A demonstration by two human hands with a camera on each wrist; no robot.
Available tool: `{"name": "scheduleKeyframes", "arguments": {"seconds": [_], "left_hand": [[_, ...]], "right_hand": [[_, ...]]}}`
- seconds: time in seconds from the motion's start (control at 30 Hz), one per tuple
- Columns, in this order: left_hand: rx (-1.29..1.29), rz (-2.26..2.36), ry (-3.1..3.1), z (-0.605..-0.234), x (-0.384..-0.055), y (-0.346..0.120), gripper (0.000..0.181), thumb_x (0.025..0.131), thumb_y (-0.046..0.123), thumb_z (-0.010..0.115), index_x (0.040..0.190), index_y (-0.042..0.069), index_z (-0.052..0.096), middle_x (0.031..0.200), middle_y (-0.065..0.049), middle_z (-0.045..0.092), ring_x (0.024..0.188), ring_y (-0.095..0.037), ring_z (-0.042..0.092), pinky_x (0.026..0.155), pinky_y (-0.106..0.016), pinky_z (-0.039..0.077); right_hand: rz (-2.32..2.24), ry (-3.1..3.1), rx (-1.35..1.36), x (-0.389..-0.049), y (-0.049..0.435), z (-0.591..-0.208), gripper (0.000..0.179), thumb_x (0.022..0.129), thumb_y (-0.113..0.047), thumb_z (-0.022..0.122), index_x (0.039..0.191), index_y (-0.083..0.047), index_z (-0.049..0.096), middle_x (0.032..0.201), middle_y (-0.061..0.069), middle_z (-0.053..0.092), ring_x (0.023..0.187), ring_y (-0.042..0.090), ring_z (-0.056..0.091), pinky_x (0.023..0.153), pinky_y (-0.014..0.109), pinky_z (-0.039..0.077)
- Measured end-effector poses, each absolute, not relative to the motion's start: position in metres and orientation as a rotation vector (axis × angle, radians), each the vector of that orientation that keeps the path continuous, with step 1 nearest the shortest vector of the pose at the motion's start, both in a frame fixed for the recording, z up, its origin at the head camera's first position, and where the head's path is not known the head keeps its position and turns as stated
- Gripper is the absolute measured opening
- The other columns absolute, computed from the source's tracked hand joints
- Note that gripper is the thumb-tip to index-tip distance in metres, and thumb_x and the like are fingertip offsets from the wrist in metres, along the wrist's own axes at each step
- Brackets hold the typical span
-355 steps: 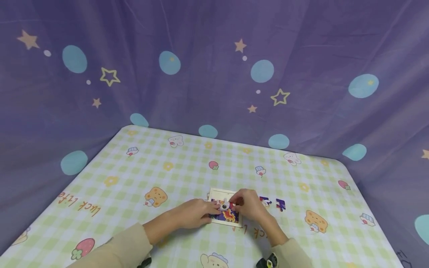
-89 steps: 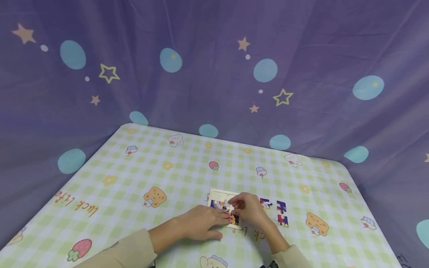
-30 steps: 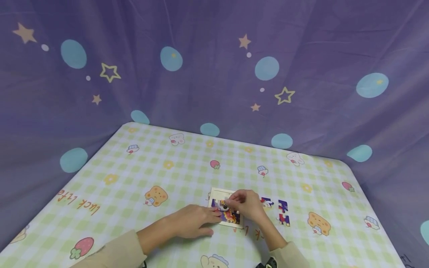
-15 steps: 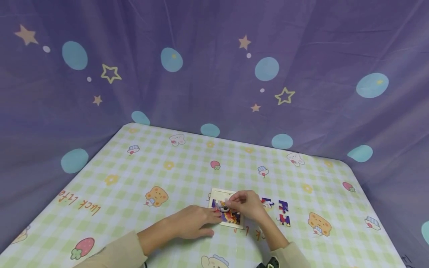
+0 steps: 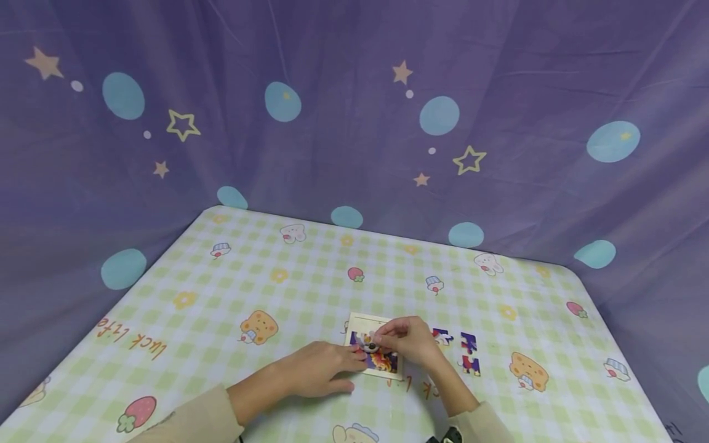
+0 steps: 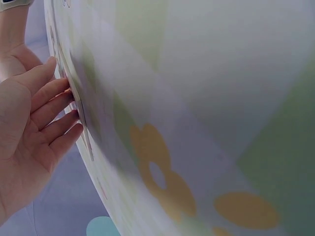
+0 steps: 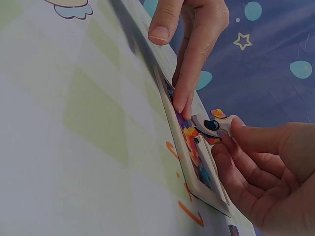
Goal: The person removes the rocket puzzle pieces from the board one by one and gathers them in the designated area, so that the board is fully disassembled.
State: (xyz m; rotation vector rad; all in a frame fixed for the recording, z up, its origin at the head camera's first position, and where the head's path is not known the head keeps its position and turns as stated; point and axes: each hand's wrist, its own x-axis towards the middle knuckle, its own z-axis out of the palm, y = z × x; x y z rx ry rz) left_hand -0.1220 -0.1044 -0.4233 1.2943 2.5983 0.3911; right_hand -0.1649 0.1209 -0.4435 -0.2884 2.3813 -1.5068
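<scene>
A small jigsaw puzzle tray [image 5: 367, 322] with a cream wooden border lies on the table, several colourful pieces set in it. My left hand [image 5: 323, 369] lies at the tray's left side, straight fingertips touching the picture. Over the tray's upper part, my right hand [image 5: 411, 339] pinches a puzzle piece between thumb and fingers. In the right wrist view this puzzle piece [image 7: 215, 126] is white and orange with a dark eye, tilted up above the tray. Bare tray bottom shows beneath it. My left fingers [image 6: 54, 105] reach the tray edge in the left wrist view.
Right of the tray lie three loose puzzle pieces: one puzzle piece [image 5: 442, 336] near my right hand, another puzzle piece [image 5: 468, 342] farther right, and a red-and-blue puzzle piece [image 5: 471, 365] below that. A green-checked tablecloth [image 5: 310, 264] covers the table; a purple curtain [image 5: 354, 123] hangs behind.
Since the oldest frame, a third loose piece has appeared right of the tray. My left hand has drawn back leftward from across the picture since 3 s ago. The last second shows little movement.
</scene>
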Motion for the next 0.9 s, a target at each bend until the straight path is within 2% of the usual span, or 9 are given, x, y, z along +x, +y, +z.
{"name": "scheduleKeyframes", "arguments": {"seconds": [0.27,0.63,0.9], "left_hand": [[1.307,0.402,2.600,-0.4237,-0.1220,-0.1047,0.041,0.094,0.033,0.059,0.132,0.016,0.059,0.140,0.001,0.055,0.133,-0.017,0.051,0.109,-0.034,0.046],[1.297,0.397,2.600,-0.4254,-0.1209,-0.1039,0.041,0.094,0.033,0.059,0.131,0.016,0.060,0.140,0.001,0.056,0.132,-0.017,0.052,0.109,-0.034,0.046],[1.339,0.388,2.619,-0.4244,-0.1223,-0.1035,0.040,0.093,0.033,0.060,0.130,0.015,0.061,0.138,0.000,0.058,0.131,-0.019,0.053,0.108,-0.034,0.047]], "right_hand": [[-1.471,2.413,-0.304,-0.1653,0.1196,-0.4429,0.018,0.084,-0.022,0.074,0.090,-0.005,0.076,0.082,0.011,0.076,0.070,0.016,0.072,0.064,0.020,0.056],[-1.480,2.470,-0.288,-0.1598,0.1194,-0.4440,0.016,0.083,-0.022,0.075,0.087,-0.007,0.076,0.080,0.010,0.076,0.067,0.015,0.070,0.060,0.021,0.055],[-1.569,2.452,-0.200,-0.1557,0.1218,-0.4349,0.015,0.084,-0.016,0.073,0.089,-0.001,0.074,0.080,0.015,0.075,0.067,0.020,0.072,0.062,0.027,0.060]]}}
